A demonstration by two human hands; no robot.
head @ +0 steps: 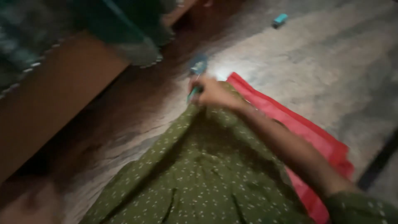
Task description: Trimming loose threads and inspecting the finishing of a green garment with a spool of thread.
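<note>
Okay, quick pass from my remote seat: wooden bed frame (62, 95) on the left with a teal bedcover (124, 29) hanging over it, a small teal object (280, 19) far off on the grey floor (331, 70), red cloth (298, 124) under the green dotted fabric (199, 178). I see the right hand (213, 93) clenched around a teal-handled brush (197, 72), bristle head sticking out past the knuckles, over the floor just beyond the fabric's edge. Left hand isn't visible.

Right hand (213, 93) fisted — arm stretched forward.
</note>
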